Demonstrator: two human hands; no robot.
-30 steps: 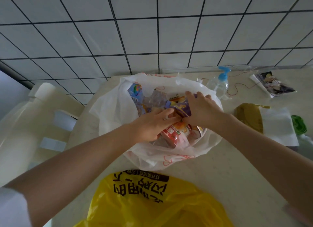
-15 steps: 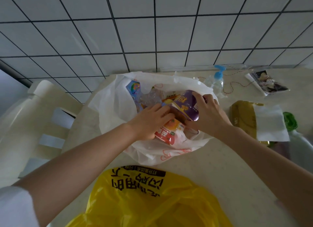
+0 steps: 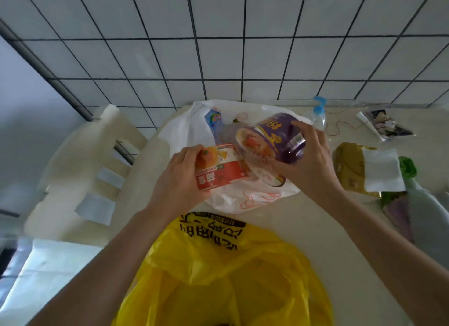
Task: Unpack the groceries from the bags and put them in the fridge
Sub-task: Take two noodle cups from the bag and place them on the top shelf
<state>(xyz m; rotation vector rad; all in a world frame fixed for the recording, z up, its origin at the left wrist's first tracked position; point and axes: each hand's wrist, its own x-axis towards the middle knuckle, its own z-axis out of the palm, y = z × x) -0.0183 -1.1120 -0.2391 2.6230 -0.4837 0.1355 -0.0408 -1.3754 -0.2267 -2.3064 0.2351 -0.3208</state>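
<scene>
Yellow bag [image 3: 218, 277] lies nearest on the bench [image 3: 303, 228]. Beyond it, left hand [image 3: 179, 177] clamps the red cup [image 3: 218, 170] and right hand [image 3: 306, 160] the purple cup [image 3: 274, 141], both now lifted out above the white bag [image 3: 184, 131], ready for the fridge.

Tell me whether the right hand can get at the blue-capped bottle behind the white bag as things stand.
Probably not yet: the right hand is wrapped round the purple cup. The blue-capped bottle stands just beyond it, nothing between, so freeing the hand should suffice.
</scene>
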